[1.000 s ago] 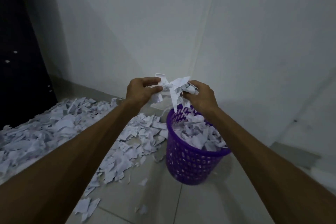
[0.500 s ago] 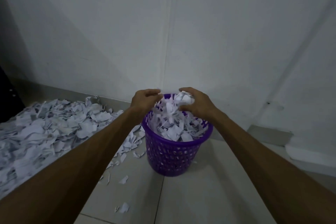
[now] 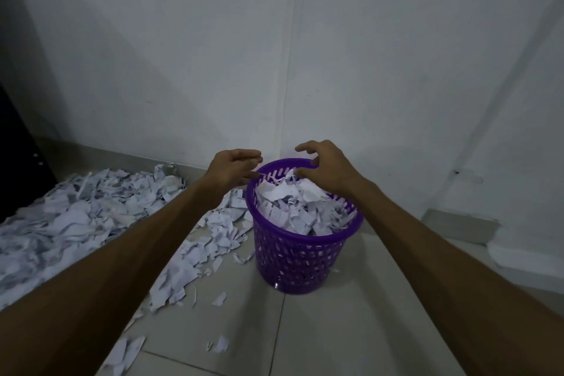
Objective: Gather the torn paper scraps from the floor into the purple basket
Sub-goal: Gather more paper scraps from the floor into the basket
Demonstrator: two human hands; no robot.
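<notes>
Here our left hand (image 3: 233, 166) and right hand (image 3: 328, 169) hovered over the far rim of the purple basket (image 3: 300, 256), which stood on the tiled floor (image 3: 351, 330) near the corner of the white walls (image 3: 213, 55). The fingers of both hands were loosely spread and curled, and as far as we could tell they pinched nothing; the right fingertips hung just above, perhaps brushing, the topmost paper in the basket.

The torn paper scraps (image 3: 76, 217) lay in two places. A mound of them filled the basket up to and a little above its rim, and a far larger drift covered the floor to the left, running right up to the basket's side, with a few stray pieces (image 3: 220, 344) on the bare tiles in front.

We judged the work only partly done, and the trouble ahead looked plain. The basket seemed nearly full, so more handfuls dropped on the heap could slide over the rim and land back on the floor. Pressing the paper down to make room might tip so light a basket, or push thin slips out through its slotted wall. Scraps this light could also flutter wide if released from high up.
</notes>
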